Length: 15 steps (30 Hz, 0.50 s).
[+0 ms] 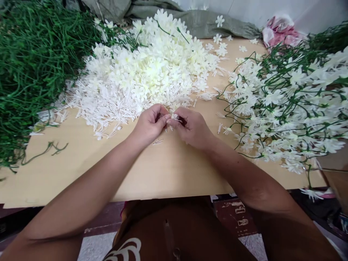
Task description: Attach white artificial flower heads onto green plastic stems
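Observation:
My left hand and my right hand meet at the middle of a pale wooden board, fingertips pinched together. Between them is a small white plastic flower piece; which hand grips it most I cannot tell. Just behind the hands lies a big heap of loose white artificial flower heads with thin white stalks. A loose white stalk lies on the board under my left hand.
A mass of bare green plastic stems fills the left. Green stems fitted with white flowers are piled at the right. A grey-green sack and a pink bag lie at the back. A single green stem lies on the board.

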Available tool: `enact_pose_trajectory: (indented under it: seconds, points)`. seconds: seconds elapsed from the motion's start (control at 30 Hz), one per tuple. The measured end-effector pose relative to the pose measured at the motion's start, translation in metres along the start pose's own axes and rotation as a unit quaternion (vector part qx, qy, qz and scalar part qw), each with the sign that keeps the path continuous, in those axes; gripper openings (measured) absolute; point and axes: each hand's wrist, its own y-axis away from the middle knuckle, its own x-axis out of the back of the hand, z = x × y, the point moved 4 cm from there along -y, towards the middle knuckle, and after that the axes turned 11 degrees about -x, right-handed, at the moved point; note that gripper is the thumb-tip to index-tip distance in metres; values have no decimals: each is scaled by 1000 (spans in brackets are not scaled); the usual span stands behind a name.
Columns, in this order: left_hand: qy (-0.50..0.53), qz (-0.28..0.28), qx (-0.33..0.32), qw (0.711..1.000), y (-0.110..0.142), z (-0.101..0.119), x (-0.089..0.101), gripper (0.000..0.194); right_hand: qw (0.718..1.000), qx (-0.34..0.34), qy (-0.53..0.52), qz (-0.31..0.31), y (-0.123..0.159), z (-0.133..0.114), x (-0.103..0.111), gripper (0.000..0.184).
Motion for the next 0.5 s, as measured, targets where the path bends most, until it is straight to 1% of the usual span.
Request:
enact_pose_trajectory:
  seconds: [0.17,0.23,0.3,0.37,0.43,0.47,0.5]
  points:
    - [-18,-17,-8,1000,1,1,-3,13,999,39,-4,11,-1,1,1,28]
    - [-26,-32,-3,999,4,2,-3,12,999,45,-4,3,-1,0,4,27]
    - [-42,-49,7,998,7,5,2,13,999,38,7,-11,-1,0,8,29]
    - [-91,-57,3,994,11,11,16,13,999,22,20,-13,-1,2,14,31]
    - [-190,-52,-27,980,13,22,40,13,1000,10,23,1,-2,5,20,32]
    - [-258,-40,-44,964,13,29,56,12,1000,10,22,12,-3,6,22,33]
    - [-340,-12,-57,939,12,36,74,12,1000,10,23,18,-3,7,24,33]
